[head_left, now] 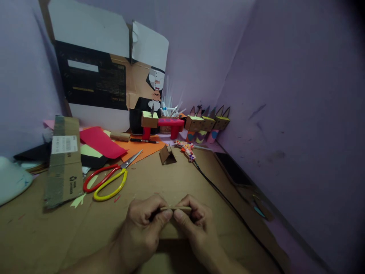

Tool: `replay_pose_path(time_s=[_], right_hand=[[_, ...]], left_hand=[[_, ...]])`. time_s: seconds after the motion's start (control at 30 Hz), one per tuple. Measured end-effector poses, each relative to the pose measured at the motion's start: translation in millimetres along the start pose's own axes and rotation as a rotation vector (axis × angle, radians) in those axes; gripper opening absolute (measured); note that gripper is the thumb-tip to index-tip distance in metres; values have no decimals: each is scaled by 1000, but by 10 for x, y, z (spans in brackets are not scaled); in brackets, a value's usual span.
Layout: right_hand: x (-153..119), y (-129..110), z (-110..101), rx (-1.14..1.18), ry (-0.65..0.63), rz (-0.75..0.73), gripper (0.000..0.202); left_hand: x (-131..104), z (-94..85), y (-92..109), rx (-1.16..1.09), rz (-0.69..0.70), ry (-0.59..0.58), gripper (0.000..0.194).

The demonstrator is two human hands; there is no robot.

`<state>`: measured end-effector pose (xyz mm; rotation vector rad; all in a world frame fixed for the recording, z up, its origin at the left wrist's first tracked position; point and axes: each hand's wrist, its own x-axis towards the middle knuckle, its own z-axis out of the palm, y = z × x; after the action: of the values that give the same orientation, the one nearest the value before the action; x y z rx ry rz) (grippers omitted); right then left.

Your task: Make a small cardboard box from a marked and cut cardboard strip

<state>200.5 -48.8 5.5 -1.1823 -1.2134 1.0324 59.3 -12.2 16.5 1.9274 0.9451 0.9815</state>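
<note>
Both hands meet low in the middle of the view, over the cardboard work surface. My left hand [146, 220] pinches one end of a small piece of cardboard [182, 208] between thumb and fingers. The other end is pinched by my right hand [196, 224], and the two thumbs almost touch along its near edge. The piece is seen edge-on, so its full shape is hidden. Beyond the hands stands a small folded cardboard triangle [168, 155]. Scissors [114, 177] with one red and one yellow handle lie open to the left.
A cardboard strip with a label [64, 163] lies at left near coloured paper [104, 142]. A black cord [228, 207] runs from a patterned glue gun [186, 150] along the right. A phone [234, 169] lies by the wall. Cardboard animal figures [196, 123] stand behind.
</note>
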Motion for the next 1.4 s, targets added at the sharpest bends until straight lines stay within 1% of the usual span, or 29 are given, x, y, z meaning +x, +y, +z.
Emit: replay_pose_path(time_s=[0.1,0.2,0.27,0.43,0.5,0.53,0.6,0.63,0.7,0.73,0.77,0.8,0.97,1.07,1.13,1.2,1.23,1.3,1.33,1.4], right_hand=[[6,3,-10,-95,12,-33,28],[0,17,-26,-213,68,-122,31],[-13,25,-31,-270,85,-153,31],[-66,11,-1,-309,63,-237,32],[-67,-1,15,-299,53,-262,32],[-56,-3,18,-283,55,-250,32],[-10,4,13,-227,100,-182,32],[22,14,4,-186,143,-136,33],[90,39,-17,-94,229,-32,34],[119,52,-27,-52,253,24,35],[144,64,-33,-17,258,80,36],[163,73,-34,10,247,138,37],[198,61,-7,178,146,415,43],[196,38,-7,238,45,493,49],[187,31,-16,183,-23,499,54],[170,29,-23,102,-50,479,55],[158,30,-25,72,-46,460,55],[130,36,-20,43,-31,404,55],[114,41,-15,45,-29,363,54],[83,55,1,98,-25,248,50]], left_hand=[[14,8,-20,-8,-38,-3,27],[47,25,-32,-44,-103,-66,26],[62,31,-24,-48,-127,-98,28],[33,19,37,-25,-22,-33,33],[36,12,61,-61,-36,-16,33],[50,9,71,-85,-62,-7,33],[98,5,85,-157,-155,-11,33],[128,4,90,-203,-221,-42,33],[183,6,94,-286,-363,-165,37],[204,9,92,-313,-420,-233,39],[220,13,88,-325,-463,-287,41],[232,18,80,-329,-494,-316,43],[268,35,28,-387,-614,-306,44],[278,27,19,-394,-609,-289,45],[270,23,16,-371,-580,-249,47],[249,29,5,-332,-553,-218,48],[235,37,-4,-310,-553,-231,49],[202,59,-19,-281,-540,-299,50],[187,70,-21,-284,-506,-328,49],[162,79,0,-331,-396,-342,44]])
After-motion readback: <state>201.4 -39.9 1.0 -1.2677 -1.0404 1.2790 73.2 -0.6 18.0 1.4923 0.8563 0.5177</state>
